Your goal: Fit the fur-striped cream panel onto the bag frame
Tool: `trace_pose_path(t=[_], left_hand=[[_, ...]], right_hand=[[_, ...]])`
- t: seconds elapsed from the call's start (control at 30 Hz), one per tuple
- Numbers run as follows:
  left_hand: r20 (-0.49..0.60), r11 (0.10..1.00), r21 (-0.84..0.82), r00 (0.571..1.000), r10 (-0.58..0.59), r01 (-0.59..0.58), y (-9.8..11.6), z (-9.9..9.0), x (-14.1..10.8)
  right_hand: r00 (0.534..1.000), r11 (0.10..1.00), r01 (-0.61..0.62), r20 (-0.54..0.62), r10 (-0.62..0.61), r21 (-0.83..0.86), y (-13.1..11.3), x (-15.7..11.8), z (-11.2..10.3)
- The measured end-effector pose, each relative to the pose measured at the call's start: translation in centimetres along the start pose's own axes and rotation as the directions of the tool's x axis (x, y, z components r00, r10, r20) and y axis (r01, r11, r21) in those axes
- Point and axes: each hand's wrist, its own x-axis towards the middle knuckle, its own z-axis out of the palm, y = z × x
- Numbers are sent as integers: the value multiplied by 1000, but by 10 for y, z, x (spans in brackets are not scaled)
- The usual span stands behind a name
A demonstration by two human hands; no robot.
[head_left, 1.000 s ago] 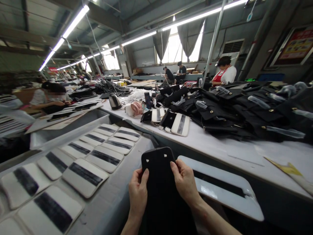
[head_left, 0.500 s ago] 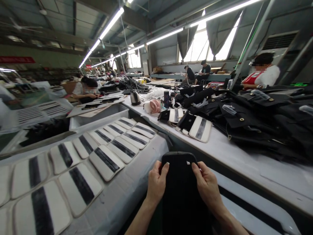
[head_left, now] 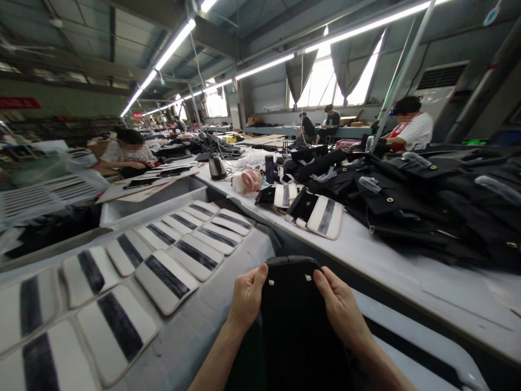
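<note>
I hold a black fabric panel with rounded top corners in front of me, its lower part hanging toward my body. Two small white marks show near its upper edge. My left hand is closed on the upper left corner, thumb on the front face. On the other side, my right hand pinches the upper right edge, thumb beside the white mark. The fingers behind the panel are mostly hidden. To the left, white panels with a dark stripe across each lie in rows on a covered table.
A long white table on the right carries a heap of black bags, several striped pieces, a pink fan and a kettle. A white machine bed sits at lower right. Co-workers sit farther off.
My view has turned slightly right, so the surroundings sit farther left. My left thumb has shifted up to the panel's top corner, clear of the white mark. Both hands still grip the panel.
</note>
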Motion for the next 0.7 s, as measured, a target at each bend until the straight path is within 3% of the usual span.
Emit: trace_pose_path(t=[0.17, 0.3, 0.4, 0.47, 0.53, 0.6, 0.63, 0.7], left_hand=[[-9, 1000, -4, 1000, 25, -25, 0, 3, -8], [40, 957, 241, 987, 154, -159, 19, -19, -6], [120, 786, 474, 913, 389, -397, 62, -40, 4], [328, 680, 486, 836, 439, -548, 96, -45, 11], [599, 660, 409, 731, 327, -630, 125, -44, 16], [756, 684, 374, 633, 166, -626, 143, -39, 18], [785, 695, 382, 611, 104, -609, 147, -38, 17], [775, 710, 418, 630, 47, -567, 148, -43, 11]], right_hand=[[999, 999, 49, -11, -49, 21, -3, -7, 0], [994, 994, 108, -11, -108, 9, -9, -13, 1], [982, 984, 179, 66, -177, -20, -22, -20, 6], [960, 970, 240, 161, -231, -42, -33, -24, 13], [936, 957, 286, 229, -268, -44, -44, -28, 21], [921, 958, 287, 282, -268, -27, -55, -30, 26], [915, 963, 268, 317, -250, -14, -60, -31, 26], [896, 977, 214, 398, -199, 7, -67, -34, 22]])
